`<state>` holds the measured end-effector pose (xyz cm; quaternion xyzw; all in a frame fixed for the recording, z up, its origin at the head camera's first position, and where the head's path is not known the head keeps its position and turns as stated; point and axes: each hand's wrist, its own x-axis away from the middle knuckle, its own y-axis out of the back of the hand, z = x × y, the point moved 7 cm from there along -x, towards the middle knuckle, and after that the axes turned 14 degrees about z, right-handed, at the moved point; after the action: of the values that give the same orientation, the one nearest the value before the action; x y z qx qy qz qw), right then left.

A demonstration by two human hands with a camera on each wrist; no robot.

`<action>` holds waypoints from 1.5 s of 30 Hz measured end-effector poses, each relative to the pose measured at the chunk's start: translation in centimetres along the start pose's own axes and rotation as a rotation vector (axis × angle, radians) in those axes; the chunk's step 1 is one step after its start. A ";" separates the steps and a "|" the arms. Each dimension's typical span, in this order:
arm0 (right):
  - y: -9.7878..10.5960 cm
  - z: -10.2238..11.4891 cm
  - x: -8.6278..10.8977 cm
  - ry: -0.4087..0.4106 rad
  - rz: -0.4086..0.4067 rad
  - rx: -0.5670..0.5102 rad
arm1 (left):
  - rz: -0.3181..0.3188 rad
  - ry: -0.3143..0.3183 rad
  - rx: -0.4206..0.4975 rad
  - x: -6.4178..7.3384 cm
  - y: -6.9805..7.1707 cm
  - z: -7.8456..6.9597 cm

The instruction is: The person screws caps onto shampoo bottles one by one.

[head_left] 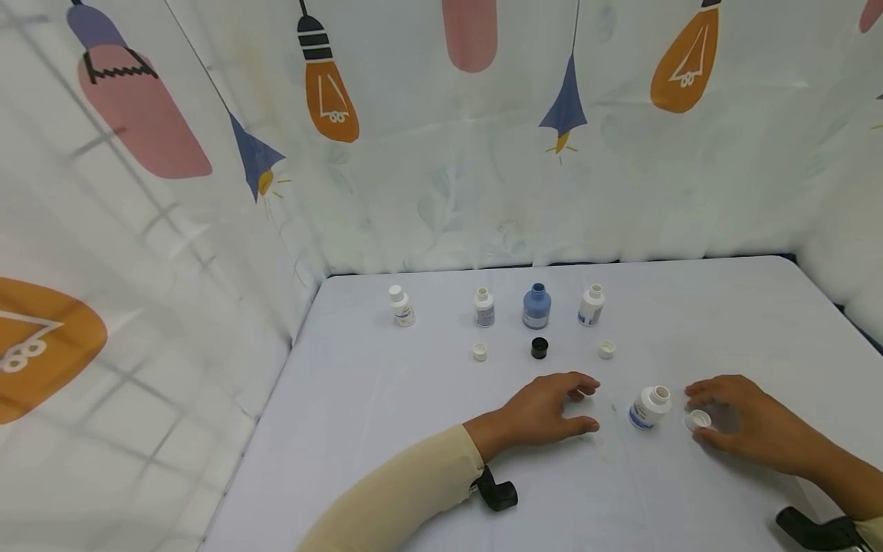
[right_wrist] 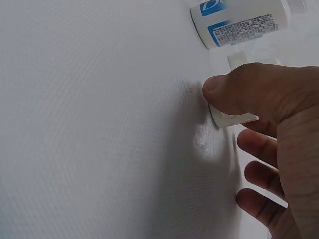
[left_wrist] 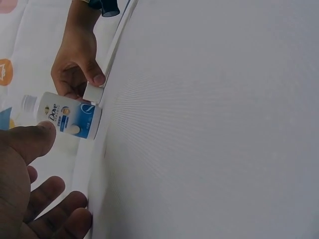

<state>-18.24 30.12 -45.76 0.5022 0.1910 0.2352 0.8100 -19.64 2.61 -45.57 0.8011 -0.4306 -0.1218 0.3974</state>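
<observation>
A white screw cap [head_left: 698,419] lies hollow side up at the table surface, between thumb and index finger of my right hand [head_left: 748,425]. In the right wrist view the thumb [right_wrist: 249,92] overlaps the cap [right_wrist: 232,118], and the index finger is partly hidden behind it. An uncapped white Dove bottle [head_left: 650,407] with a blue label band stands upright just left of this hand. My left hand [head_left: 545,410] hovers further left with fingers spread and nothing in them. The left wrist view shows the bottle [left_wrist: 72,115] beyond the left thumb [left_wrist: 37,142].
Behind stand a capped white bottle [head_left: 401,307], an uncapped white bottle [head_left: 484,307], an uncapped blue bottle [head_left: 536,307] and another uncapped white bottle [head_left: 591,305]. Before them lie a white cap [head_left: 480,352], a black cap [head_left: 539,348] and another white cap [head_left: 606,349].
</observation>
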 end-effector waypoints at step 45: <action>2.3 1.7 -1.2 -0.147 0.006 0.013 | 0.021 0.022 0.001 -4.0 -1.1 -2.3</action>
<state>-18.76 29.09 -42.88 0.5239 0.1309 0.1988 0.8179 -20.14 7.31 -45.50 0.7980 -0.4348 -0.1082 0.4030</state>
